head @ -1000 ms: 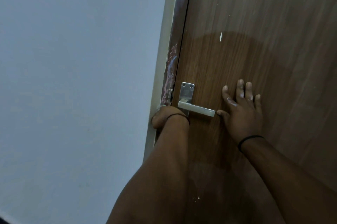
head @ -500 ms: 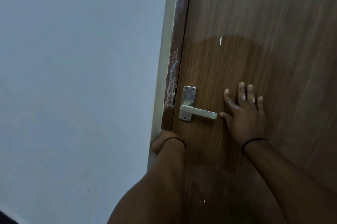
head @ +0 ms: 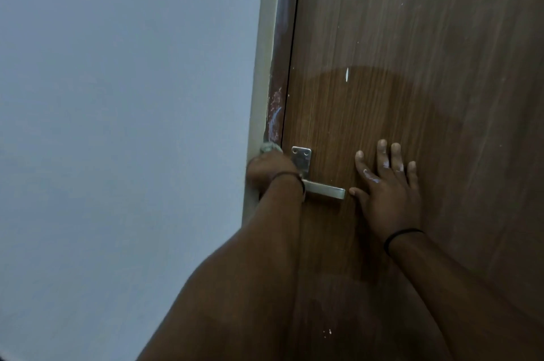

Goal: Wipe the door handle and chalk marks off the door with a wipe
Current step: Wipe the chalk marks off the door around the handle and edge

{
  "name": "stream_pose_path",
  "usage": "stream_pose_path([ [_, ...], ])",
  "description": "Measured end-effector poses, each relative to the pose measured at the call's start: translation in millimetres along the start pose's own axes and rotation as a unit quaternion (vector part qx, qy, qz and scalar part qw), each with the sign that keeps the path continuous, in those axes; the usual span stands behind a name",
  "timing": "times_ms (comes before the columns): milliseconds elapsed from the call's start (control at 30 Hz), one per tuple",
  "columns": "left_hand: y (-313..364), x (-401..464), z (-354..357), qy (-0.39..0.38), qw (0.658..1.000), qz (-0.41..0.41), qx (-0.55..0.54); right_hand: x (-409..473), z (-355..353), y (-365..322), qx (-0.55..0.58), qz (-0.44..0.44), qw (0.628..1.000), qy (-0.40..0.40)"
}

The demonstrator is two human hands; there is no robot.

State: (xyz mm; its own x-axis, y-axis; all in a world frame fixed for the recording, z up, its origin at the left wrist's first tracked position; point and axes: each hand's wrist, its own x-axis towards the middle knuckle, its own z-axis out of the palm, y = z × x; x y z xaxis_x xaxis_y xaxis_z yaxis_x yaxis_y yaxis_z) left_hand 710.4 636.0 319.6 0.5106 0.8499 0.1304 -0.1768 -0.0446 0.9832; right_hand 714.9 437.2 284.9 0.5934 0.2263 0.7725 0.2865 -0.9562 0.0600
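A brown wooden door [head: 412,66] fills the right side. Its silver lever handle [head: 326,193] hangs from a screwed plate [head: 301,159]. My left hand [head: 269,174] is closed around a crumpled grey wipe [head: 268,147], which pokes out above the fingers and presses on the door's edge beside the plate. White and pink chalk smears [head: 275,113] run up that edge just above the wipe. My right hand [head: 385,184] lies flat on the door with fingers spread, thumb next to the lever's tip; white chalk dust marks its fingers.
A pale grey wall [head: 117,125] covers the left, with a cream door frame [head: 260,81] between wall and door. A small white fleck [head: 347,74] sits on the door above the handle, and tiny white specks [head: 327,332] lie lower down.
My left hand with the wipe has moved up the door's edge from below the handle to beside the plate. My right hand has stayed flat on the door.
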Motion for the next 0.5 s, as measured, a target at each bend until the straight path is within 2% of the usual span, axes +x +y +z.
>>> stream_pose_path([
  [33,-5.9,-7.7,0.4,0.011,0.999,-0.043,-0.012,-0.1,-0.2,-0.2,-0.003,0.003,1.000,-0.001],
  [200,-56.4,-19.4,-9.0,0.004,0.988,-0.130,-0.079,-0.7,-2.0,-0.6,-0.002,-0.002,1.000,-0.001],
  [267,-53.2,-19.3,-9.9,0.031,0.979,-0.155,-0.130,-0.3,-2.4,-0.5,-0.007,-0.003,1.000,-0.007],
  [333,-39.4,-20.1,-10.4,0.024,0.971,-0.155,-0.182,-0.7,-1.9,-0.1,-0.007,0.001,1.000,-0.007],
  [500,-27.1,-19.8,-4.4,0.015,0.983,-0.104,-0.152,-2.1,-1.3,-1.3,0.000,-0.001,1.000,0.003],
])
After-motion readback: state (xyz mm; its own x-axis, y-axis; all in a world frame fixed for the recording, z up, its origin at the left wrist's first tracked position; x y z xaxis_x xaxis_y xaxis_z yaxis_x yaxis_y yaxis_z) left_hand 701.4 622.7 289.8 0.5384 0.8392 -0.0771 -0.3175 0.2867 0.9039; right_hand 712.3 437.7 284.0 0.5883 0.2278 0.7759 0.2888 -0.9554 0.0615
